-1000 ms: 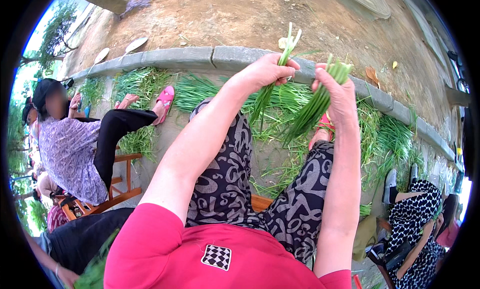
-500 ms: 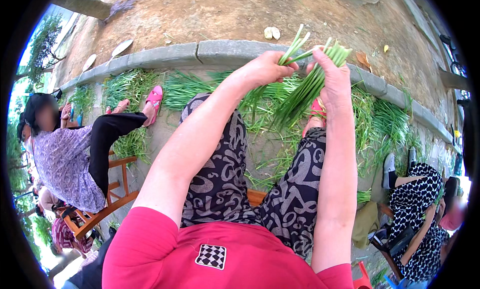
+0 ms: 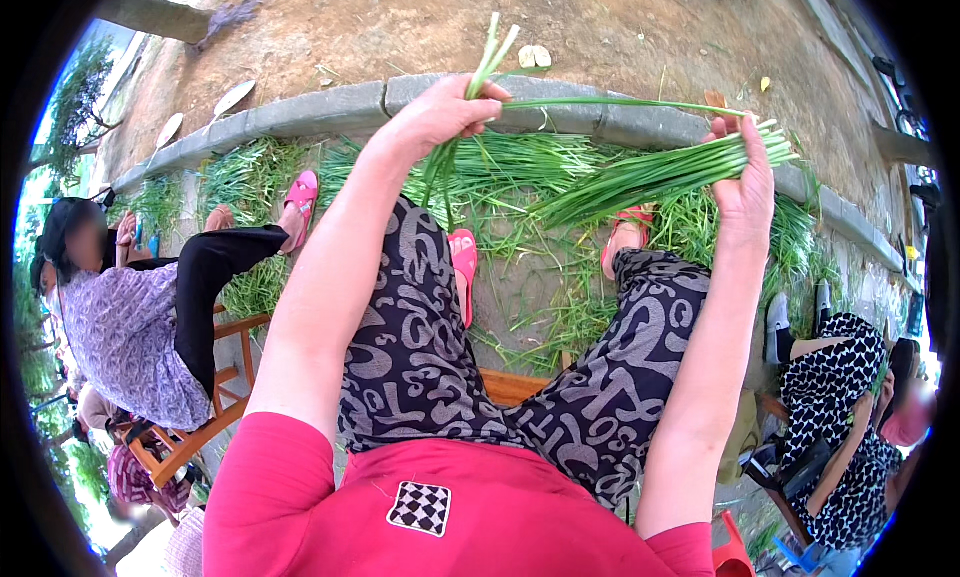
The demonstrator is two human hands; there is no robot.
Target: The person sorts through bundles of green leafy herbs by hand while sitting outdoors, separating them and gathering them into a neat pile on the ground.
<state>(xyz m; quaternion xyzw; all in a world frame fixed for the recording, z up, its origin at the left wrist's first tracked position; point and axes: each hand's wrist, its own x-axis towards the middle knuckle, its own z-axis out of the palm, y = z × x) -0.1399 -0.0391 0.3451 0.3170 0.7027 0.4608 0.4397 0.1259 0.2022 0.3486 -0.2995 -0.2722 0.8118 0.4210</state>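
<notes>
My left hand (image 3: 437, 115) is closed around a small bunch of chives (image 3: 492, 55), with pale stem ends pointing up and green leaves hanging below. Out to the right, my right hand (image 3: 746, 182) grips a thicker bunch of chives (image 3: 655, 177), whose pale ends face right and leaves trail left. One long stalk (image 3: 630, 102) stretches nearly level between both hands. More chives (image 3: 530, 162) lie in a heap along the stone curb beneath my hands. Loose leaves (image 3: 560, 317) litter the paving between my feet.
A stone curb (image 3: 340, 109) runs across, with bare soil (image 3: 400, 27) beyond. At left, a person (image 3: 140, 317) sits on a wooden chair (image 3: 235, 377) near another chive heap (image 3: 250, 172). Another person (image 3: 840, 417) sits at right. A red plastic stool (image 3: 733, 549) shows at lower right.
My hands have moved apart, the left one leftward with a small bunch, the right one rightward with the thicker bunch. A single stalk now spans the gap. My knees have spread wider.
</notes>
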